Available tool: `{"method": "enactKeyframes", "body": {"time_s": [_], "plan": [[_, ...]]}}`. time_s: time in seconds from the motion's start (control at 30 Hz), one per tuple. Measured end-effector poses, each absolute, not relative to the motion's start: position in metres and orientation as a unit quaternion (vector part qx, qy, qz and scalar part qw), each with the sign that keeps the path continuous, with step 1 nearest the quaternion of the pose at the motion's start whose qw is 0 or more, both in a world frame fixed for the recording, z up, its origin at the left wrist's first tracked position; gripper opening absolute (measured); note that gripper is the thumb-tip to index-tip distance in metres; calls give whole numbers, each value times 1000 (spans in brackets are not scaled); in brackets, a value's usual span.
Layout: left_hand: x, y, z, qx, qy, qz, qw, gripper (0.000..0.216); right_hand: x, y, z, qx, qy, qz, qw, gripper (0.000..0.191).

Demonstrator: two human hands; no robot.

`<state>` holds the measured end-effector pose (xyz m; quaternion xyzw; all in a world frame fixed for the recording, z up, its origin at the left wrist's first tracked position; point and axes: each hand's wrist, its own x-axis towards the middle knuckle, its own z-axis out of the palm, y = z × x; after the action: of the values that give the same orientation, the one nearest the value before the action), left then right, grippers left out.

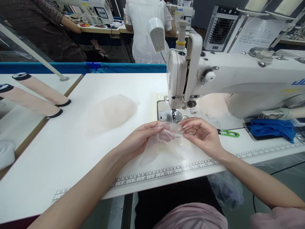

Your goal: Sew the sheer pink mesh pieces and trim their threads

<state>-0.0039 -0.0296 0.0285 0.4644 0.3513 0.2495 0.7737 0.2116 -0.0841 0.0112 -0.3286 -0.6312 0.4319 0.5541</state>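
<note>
A thin, see-through piece of fabric (pixel 164 144) hangs between my two hands, just in front of the sewing machine (pixel 228 71). My left hand (pixel 146 135) pinches its upper left edge between thumb and fingers. At the right edge, my right hand (pixel 202 135) grips it with thumb and fingertips. Right behind my fingertips are the presser foot (pixel 174 114) and the metal needle plate (pixel 164 111). The fabric is so sheer that its lower outline blends into the white table (pixel 100 159).
Green thread snips (pixel 228 133) lie right of my right hand, with a blue cloth (pixel 273 128) on a dark flat device beyond. Pale sheer fabric (pixel 116 111) lies on the left. Two beige thread cones (pixel 40 89) stand farther left. Two people sit beyond the table's far edge.
</note>
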Motion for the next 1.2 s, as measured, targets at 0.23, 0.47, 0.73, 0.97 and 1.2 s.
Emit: {"method": "enactKeyframes", "body": {"time_s": [0.23, 0.47, 0.73, 0.97, 1.2], "plan": [[-6, -28, 26, 425, 337, 240, 805, 15, 212, -84, 13, -352, -622, 389, 581, 22], [-4, -28, 27, 418, 347, 239, 805, 15, 212, -84, 15, -360, -614, 377, 593, 17], [-5, -28, 26, 416, 344, 243, 806, 14, 215, -83, 15, -372, -624, 317, 609, 16], [-4, -28, 25, 402, 340, 253, 812, 12, 214, -83, 12, -430, -624, 408, 509, 36], [-6, -27, 23, 400, 335, 256, 814, 13, 214, -84, 11, -463, -618, 384, 507, 21]]}}
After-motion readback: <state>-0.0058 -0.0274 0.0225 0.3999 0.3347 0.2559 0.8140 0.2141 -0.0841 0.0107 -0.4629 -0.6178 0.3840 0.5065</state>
